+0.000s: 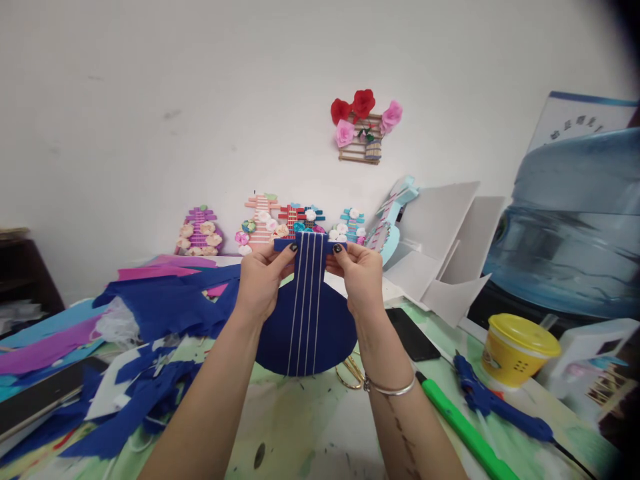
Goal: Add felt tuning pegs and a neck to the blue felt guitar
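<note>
Left hand (263, 280) and right hand (361, 273) nearly closed, pinching a blue lute-shaped craft (307, 327) near its top. Right of the craft, glue gun (517, 413) on counter (295, 427); left, blue scraps (133, 420).

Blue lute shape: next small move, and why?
I'd probably lower the blue lute shape onto the table: the left hand and right hand both pinch its crosspiece, so neither is free, and the tabletop lies just below.
</note>
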Motion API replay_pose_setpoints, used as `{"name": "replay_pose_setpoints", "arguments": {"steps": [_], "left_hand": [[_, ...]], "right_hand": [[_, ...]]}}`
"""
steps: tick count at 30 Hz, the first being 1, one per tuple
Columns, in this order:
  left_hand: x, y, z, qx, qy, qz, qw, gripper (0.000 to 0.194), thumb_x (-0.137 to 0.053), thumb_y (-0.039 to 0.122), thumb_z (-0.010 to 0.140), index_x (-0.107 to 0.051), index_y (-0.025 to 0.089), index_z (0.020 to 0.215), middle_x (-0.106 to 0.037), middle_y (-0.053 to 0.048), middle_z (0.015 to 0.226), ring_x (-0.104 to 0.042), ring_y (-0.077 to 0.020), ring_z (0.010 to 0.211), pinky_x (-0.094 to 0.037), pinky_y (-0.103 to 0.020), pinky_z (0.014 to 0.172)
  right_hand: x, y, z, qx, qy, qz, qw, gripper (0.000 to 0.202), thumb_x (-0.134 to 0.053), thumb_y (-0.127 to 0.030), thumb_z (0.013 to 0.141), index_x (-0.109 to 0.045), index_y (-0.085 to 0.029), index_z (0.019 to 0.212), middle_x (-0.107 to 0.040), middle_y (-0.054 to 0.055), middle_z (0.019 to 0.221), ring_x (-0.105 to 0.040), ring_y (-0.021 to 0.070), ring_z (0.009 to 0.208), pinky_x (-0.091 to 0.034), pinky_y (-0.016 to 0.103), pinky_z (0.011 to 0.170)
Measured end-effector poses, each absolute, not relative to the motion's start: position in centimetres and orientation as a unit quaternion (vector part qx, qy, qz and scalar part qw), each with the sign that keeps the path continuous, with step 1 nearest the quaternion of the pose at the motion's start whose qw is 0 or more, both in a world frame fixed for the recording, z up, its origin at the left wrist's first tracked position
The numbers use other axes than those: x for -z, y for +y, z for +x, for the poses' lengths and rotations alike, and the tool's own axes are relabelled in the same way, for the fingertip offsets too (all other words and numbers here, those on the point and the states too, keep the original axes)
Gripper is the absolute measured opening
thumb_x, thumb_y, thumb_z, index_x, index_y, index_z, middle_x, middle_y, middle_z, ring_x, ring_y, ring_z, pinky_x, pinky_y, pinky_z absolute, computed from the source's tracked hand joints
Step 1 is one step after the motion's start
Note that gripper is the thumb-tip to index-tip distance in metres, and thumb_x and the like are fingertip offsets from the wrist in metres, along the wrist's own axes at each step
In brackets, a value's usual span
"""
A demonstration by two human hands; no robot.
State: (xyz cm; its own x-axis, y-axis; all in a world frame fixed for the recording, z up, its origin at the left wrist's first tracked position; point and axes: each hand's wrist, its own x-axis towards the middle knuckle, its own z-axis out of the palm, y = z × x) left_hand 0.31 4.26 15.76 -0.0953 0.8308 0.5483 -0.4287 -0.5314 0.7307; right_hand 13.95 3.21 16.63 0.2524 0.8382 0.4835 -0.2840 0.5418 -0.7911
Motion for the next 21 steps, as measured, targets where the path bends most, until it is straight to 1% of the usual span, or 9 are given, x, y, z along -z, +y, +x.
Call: {"name": "replay_pose_setpoints", "arguments": {"steps": [7,14,21], "left_hand": [[-15.9,4.2,0.0,-0.705,0.177,0.514,0.456,0.029,-0.080,0.028,0.063,-0.072,0.011,0.085,-0.074,-0.010,0.086,-0.070,-0.0194,0.077,-0.055,-0.030,0.071],[-16.1,4.1,-0.6,-0.693,0.174,0.532,0.454,0.027,-0.080,0.026,0.063,-0.073,0.011,0.084,-0.074,-0.010,0.084,-0.070,-0.0206,0.075,-0.057,-0.030,0.070],[-16.2,4.0,-0.7,-0.691,0.172,0.544,0.445,0.023,-0.078,0.025,0.065,-0.073,0.011,0.083,-0.074,-0.010,0.083,-0.070,-0.0198,0.074,-0.057,-0.030,0.069]], "right_hand": [[-16.5,3.3,14.1,-0.380,-0.486,-0.285,0.734,0.015,-0.071,-0.033,0.067,-0.067,-0.018,0.067,-0.069,0.002,0.058,-0.068,0.0186,0.059,-0.059,0.032,0.059],[-16.6,3.2,14.1,-0.390,-0.490,-0.272,0.731,0.014,-0.072,-0.031,0.066,-0.067,-0.018,0.066,-0.067,0.000,0.055,-0.065,0.0151,0.052,-0.059,0.031,0.059],[-16.5,3.2,14.2,-0.386,-0.496,-0.275,0.727,0.011,-0.070,-0.030,0.068,-0.068,-0.018,0.068,-0.068,0.001,0.057,-0.066,0.0165,0.056,-0.058,0.031,0.059]]}}
